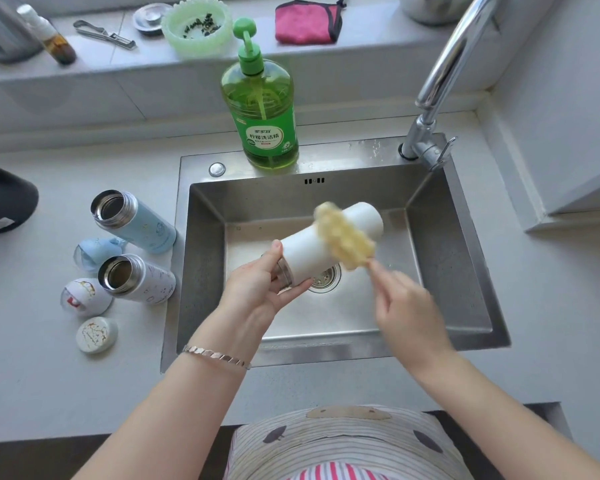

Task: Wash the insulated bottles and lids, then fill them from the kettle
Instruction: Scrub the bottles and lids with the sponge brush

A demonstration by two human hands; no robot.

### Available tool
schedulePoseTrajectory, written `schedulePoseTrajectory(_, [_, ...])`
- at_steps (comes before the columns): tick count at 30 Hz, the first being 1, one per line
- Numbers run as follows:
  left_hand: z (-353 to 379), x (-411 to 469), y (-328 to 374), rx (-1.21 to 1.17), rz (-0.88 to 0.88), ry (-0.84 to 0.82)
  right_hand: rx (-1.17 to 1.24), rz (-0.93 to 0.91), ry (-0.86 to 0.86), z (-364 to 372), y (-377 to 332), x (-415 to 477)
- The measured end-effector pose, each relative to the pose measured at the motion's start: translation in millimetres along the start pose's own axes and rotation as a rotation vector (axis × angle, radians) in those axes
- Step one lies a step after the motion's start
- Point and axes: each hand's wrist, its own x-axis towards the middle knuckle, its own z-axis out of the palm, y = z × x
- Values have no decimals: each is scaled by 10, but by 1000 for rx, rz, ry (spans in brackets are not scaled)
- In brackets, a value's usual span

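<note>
Tilting over the sink, a white bottle is gripped by the left hand; a yellow brush, pinched by the right hand, is laid across it.

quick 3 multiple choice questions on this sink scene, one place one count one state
1. Where does the soap bottle stand? A on the sink's back rim; B down in the sink; C on the sill.
2. How many lidless bottles stand on the counter? A one; B two; C three.
3. The brush is: A lying in the sink; B held against the white bottle's outside; C inside a bottle.
Key: 1 A, steel rim under it. 2 B, blue bottle and patterned bottle. 3 B, right hand holds it there, left hand grips the bottle.
</note>
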Motion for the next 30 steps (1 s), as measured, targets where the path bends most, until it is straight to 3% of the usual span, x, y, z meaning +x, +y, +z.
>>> schedulePoseTrajectory(2, [6, 3, 15, 9, -2, 6, 36, 146, 67, -35, 152, 97])
schedulePoseTrajectory(7, [6, -1, 30, -13, -43, -4, 9, -146, -91, 76, -142, -182])
schedulePoseTrajectory(11, [-10, 5, 34, -27, -59, 6, 82, 89, 64, 47, 118, 11])
schedulePoseTrajectory(15, [-3, 14, 33, -33, -75, 14, 75, -154, -63, 131, -95, -219])
schedulePoseTrajectory(19, [-11, 17, 31, -22, -54, 2, 141, 139, 69, 14, 217, 32])
schedulePoseTrajectory(22, [3, 15, 36, -17, -59, 1, 77, -132, -16, 108, -15, -159])
schedulePoseTrajectory(24, [8, 7, 51, -31, -69, 2, 97, -172, -65, 151, 2, -236])
schedulePoseTrajectory(27, [-48, 1, 55, -26, -53, 22, 182, 158, 72, 52, 270, 6])
schedulePoseTrajectory(30, [-167, -16, 66, 29, -78, 35, 401, 512, 72, -79, 443, 148])
